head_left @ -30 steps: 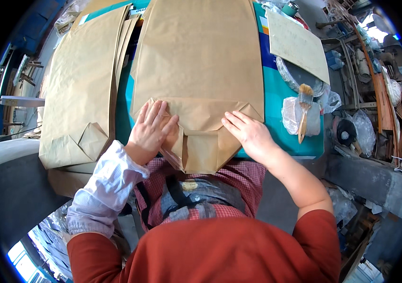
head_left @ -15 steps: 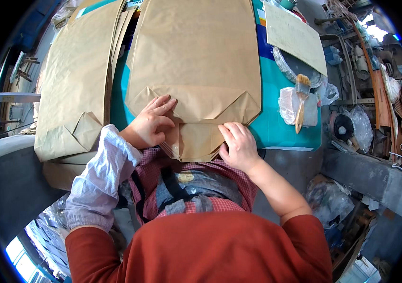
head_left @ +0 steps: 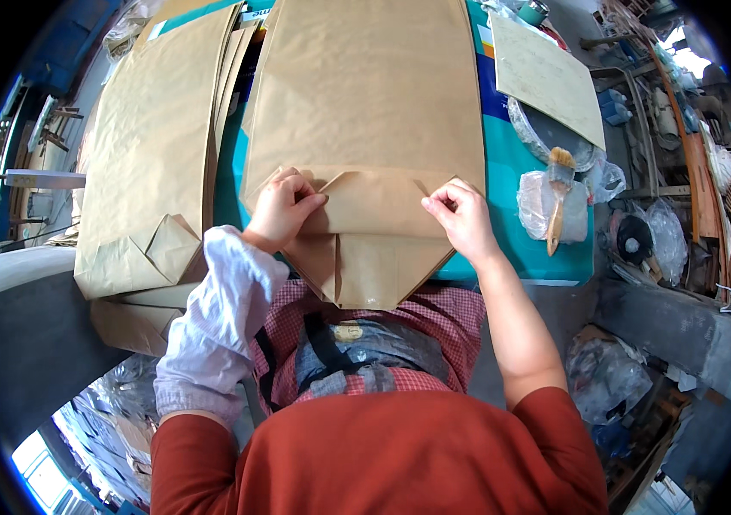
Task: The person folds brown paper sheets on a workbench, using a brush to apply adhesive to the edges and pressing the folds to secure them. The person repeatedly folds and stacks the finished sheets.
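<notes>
Right hand (head_left: 463,221) has moved up since the prev. frame, from beside the lower tab (head_left: 374,270) to the RH end of the folded band (head_left: 374,202); left hand (head_left: 279,210) has drawn its spread fingers together.

Head view, sole feed at my remote stn.: brown paper bag (head_left: 370,86) lies flat, approx. mid-bench, band toward the front edge, tab reaching past that edge over the lap. RH thumb & forefinger meet, pinching, AFAICT, the corner fold. LH thumb & fingertips likewise closed on the opp. fold; grip pressure I can't tell.

Stack of bags (head_left: 146,146) sits along the bench's left edge, apart from the work. Near the RH front corner of the teal bench top (head_left: 503,245), a brush (head_left: 558,202) rests on a plastic-wrapped block (head_left: 533,206); pale board (head_left: 545,77) farther back, RH edge.

Risks, my judgement: uneven pull betw. hands could skew the band; too hard a pinch could tear a corner; the overhanging tab, unsupported, could buckle if the lap nudges it; a wide right elbow might knock the brush.
</notes>
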A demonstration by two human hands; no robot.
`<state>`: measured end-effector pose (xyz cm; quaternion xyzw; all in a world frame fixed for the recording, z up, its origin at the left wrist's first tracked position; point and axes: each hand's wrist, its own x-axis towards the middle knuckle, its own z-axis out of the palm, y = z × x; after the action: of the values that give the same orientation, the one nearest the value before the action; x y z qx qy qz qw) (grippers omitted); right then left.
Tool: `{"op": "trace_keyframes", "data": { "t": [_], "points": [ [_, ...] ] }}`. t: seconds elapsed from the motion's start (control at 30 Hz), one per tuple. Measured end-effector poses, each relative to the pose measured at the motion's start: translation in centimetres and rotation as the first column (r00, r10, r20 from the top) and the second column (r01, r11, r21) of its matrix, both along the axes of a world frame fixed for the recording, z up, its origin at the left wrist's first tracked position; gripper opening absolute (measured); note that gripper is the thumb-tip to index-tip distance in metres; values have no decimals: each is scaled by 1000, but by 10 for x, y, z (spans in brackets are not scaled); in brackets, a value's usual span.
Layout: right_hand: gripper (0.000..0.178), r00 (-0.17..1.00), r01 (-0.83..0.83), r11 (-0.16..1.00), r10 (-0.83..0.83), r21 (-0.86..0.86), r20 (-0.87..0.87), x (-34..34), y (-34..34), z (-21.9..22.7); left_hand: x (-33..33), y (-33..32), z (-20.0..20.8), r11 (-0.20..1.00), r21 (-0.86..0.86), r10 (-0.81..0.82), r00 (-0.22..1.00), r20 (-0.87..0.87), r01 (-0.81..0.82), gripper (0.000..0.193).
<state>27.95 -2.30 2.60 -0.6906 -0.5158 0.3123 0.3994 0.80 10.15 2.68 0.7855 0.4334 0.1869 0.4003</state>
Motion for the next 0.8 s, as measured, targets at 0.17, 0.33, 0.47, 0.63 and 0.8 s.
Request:
{"op": "trace_keyframes", "data": {
  "t": [0.17,0.33,0.47,0.63,0.8],
  "points": [
    [20,932,-2,990,-49,140,360,-12,6,-31,9,-10,-27,933,358,90,986,-139,-34,16],
    [35,736,117,992,-52,-52,675,-25,32,-21,41,1,-6,921,387,243,843,-481,-44,40],
    [39,724,195,978,-97,-68,683,-23,36,-22,59,9,12,953,279,271,743,-612,-117,53],
    [53,813,-203,939,4,277,582,-69,7,11,21,-30,17,774,563,-107,935,-337,291,45],
    [87,631,-299,952,244,-58,736,-87,9,-13,28,-34,4,836,314,-217,797,-564,449,90]
  ]
}}
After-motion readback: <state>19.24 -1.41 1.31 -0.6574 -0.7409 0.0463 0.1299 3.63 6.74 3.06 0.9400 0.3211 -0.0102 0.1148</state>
